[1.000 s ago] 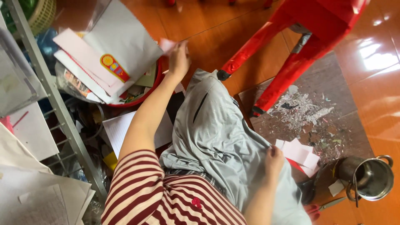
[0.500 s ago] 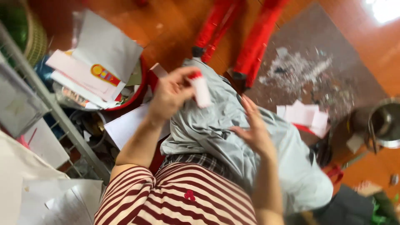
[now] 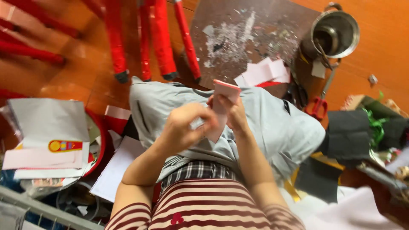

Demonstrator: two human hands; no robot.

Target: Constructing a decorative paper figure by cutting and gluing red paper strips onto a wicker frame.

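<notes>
Pinching a small pink card (image 3: 222,106) between both hands over the lap: right hand (image 3: 233,114) holding it from behind, fingers curled around its right edge; left hand (image 3: 185,127) closing thumb and fingers on its near left edge, grip pressed together on the card. Standing nearly upright, the card, its top edge tilting toward the far side, above grey cloth (image 3: 264,123) covering the knees. Resting just beyond the knees, a dark mat (image 3: 238,38) on the orange floor (image 3: 383,47), strewn with pale paper scraps. Lying at the mat's near right edge, a few pink paper pieces (image 3: 263,72). Sitting at the far right, a steel pot (image 3: 335,35); lying near it, red-handled scissors (image 3: 317,106). Standing on the far left side, red chair legs (image 3: 162,42). Sitting at the left, a red basin (image 3: 101,145) piled with paper sheets (image 3: 47,127), one bearing a yellow and red emblem. Lying on the right, black sheets (image 3: 349,132) and green ribbon (image 3: 377,125). Showing at the near left corner, a grey metal rack (image 3: 42,211).
</notes>
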